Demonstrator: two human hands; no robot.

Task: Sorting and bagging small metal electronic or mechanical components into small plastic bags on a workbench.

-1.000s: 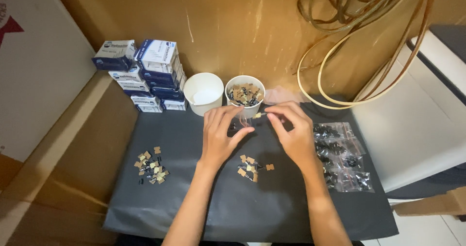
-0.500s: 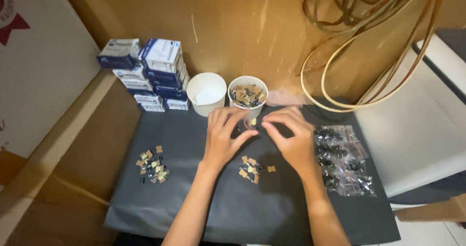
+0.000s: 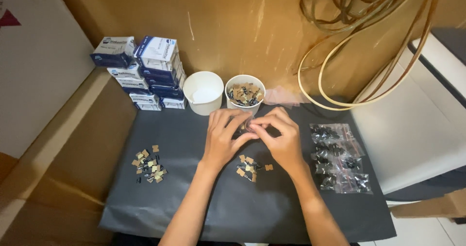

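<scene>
A matte dark grey mat (image 3: 194, 212) is lying flat across the middle of the frame, over brown cardboard with a dull, scuffed surface. At centre, the left hand (image 3: 224, 138) and the right hand (image 3: 281, 138) are meeting fingertip to fingertip, both pinching a small clear plastic bag (image 3: 248, 125) just below the filled cup; what the thin, glossy bag holds is too small to tell.

Compared with half a second ago, the hands are sitting in nearly the same spot, fingers drawn a little closer together over the bag, and the loose pile beneath them is lying unchanged.

Two round white paper cups are standing side by side at upper centre: the empty cup (image 3: 203, 92) on the left is showing only its bare inside, while the filled cup (image 3: 245, 93) is heaped with small tan-and-black parts. Below the hands, a small pile of the same parts (image 3: 250, 166) is resting on the mat, and a larger scatter (image 3: 148, 164) is lying at left. At right, several sealed clear bags (image 3: 340, 157) packed with black pieces are lying overlapped. In the upper left, blue-and-white cardboard boxes (image 3: 141, 71) are stacked in two columns. Loops of tan cable (image 3: 369, 47) are hanging against the wall at upper right.
</scene>
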